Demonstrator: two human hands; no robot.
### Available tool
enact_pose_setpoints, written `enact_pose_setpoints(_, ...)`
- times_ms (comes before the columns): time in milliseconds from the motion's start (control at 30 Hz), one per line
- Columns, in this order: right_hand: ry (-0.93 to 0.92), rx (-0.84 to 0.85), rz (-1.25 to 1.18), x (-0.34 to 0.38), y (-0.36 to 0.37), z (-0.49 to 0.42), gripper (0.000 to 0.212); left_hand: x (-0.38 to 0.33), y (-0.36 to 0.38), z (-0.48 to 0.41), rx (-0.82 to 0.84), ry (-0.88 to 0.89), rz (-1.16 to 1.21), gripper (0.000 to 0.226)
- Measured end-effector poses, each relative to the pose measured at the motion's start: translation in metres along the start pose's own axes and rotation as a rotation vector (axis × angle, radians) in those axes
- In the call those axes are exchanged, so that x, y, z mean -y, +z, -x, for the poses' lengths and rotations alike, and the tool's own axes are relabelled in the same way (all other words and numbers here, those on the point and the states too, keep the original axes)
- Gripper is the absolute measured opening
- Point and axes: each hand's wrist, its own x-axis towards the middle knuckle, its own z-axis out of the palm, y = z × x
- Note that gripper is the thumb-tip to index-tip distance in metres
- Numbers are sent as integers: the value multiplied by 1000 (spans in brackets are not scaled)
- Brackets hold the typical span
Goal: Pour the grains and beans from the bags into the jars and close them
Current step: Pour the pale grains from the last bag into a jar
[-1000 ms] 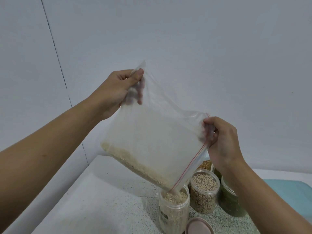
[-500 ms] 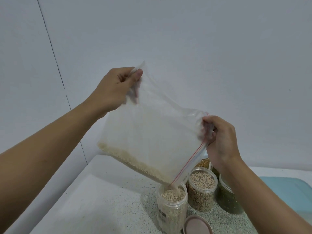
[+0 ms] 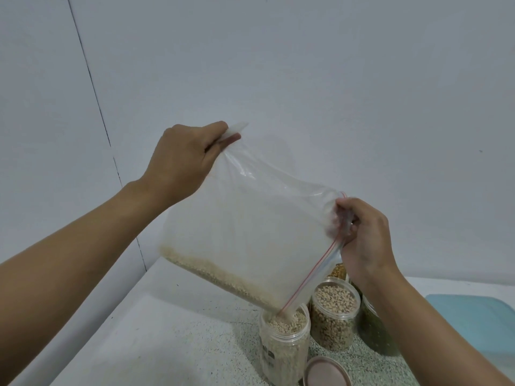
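Clear plastic zip bag (image 3: 245, 232), pinched at opposite corners by left hand (image 3: 181, 160) and right hand (image 3: 365, 235), feeds pale grains (image 3: 223, 277) into nearly brimming transparent jar (image 3: 287, 355), lower centre; overflow onto speckled counter (image 3: 181, 344) likely.

A pale grey wall (image 3: 306, 65) fills the far side of the scene. A thin dark line (image 3: 92, 79) runs down it on the left, slanting right toward the far left corner of the counter (image 3: 139, 344). The counter is whitish on its left part and speckled grey farther right. At the right edge a light blue flat thing (image 3: 473, 324) with rounded corners lies on the counter.
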Motion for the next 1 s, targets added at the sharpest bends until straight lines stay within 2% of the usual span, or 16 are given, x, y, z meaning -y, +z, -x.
enact_pose_setpoints(67,11,-6,-12,0,1,1,41,0,-2,-1,-18,53,-92,45)
enact_pose_setpoints(167,11,-12,-8,0,1,2,32,3,-3,-1,-12,83,-151,44)
enact_pose_setpoints(267,1,-5,17,-2,2,3,23,5,-2,-1,16,69,-64,45)
enact_pose_setpoints(633,-116,15,130,-16,6,6,22,5,-4,-5,37,-16,115,44)
enact_pose_setpoints(1000,-159,-7,148,-15,9,4,25,5,-2,-15,41,1,158,43)
